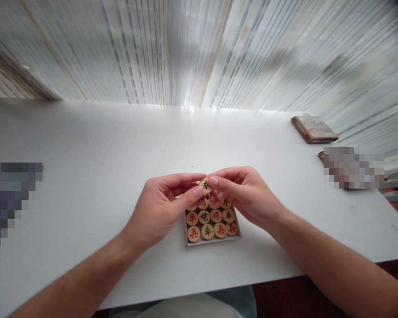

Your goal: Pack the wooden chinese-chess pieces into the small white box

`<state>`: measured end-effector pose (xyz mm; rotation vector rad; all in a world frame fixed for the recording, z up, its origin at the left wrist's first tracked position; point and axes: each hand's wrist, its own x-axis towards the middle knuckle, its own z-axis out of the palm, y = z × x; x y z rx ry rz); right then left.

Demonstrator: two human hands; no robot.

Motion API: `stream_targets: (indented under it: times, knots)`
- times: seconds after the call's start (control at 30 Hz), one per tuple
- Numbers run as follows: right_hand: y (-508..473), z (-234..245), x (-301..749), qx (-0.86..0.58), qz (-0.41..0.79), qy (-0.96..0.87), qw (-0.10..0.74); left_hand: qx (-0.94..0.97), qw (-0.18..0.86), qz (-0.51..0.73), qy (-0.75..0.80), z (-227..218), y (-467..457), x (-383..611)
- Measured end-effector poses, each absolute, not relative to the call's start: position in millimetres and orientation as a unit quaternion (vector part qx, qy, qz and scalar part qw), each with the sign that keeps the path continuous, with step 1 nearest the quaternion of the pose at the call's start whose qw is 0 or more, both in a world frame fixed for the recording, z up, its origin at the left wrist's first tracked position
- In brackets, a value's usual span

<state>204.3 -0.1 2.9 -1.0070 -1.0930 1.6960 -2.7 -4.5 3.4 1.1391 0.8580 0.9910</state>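
Between the fingertips of both hands is a round wooden Chinese chess piece (205,186) with a black character facing up. My left hand (167,201) pinches it from the left, thumb on its lower edge. From the right, my right hand (247,192) grips it with thumb and fingers. Just below and behind the hands lies a shallow white box (214,242) holding rows of Chinese chess pieces (216,215), some with red characters and some with black. My fingers partly cover the box's far row.
The box rests on a white table (119,145). A brown-edged flat box (315,129) lies at the back right, with a blurred-out object (353,168) nearer me. Another blurred-out item (9,198) is at the left. Striped curtains (185,53) hang behind the table.
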Motion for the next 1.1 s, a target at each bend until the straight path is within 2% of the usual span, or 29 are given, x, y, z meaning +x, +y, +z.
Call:
stream_targets:
  times: [0.4, 0.67, 1.1]
  knots:
    - [-2.1, 3.4, 201.9, -0.392, 0.677, -0.444, 0.436, 0.595, 0.510, 0.485, 0.389, 2.1, -10.3, -2.2]
    - [-3.2, 4.8, 200.5, -0.408, 0.668, -0.447, 0.434, 0.673, 0.443, 0.485, 0.341, -2.0, -12.7, -1.1]
    - [-1.4, 4.4, 203.9, -0.385, 0.673, -0.467, 0.426, 0.651, 0.467, 0.487, 0.346, -3.0, -13.9, -1.4]
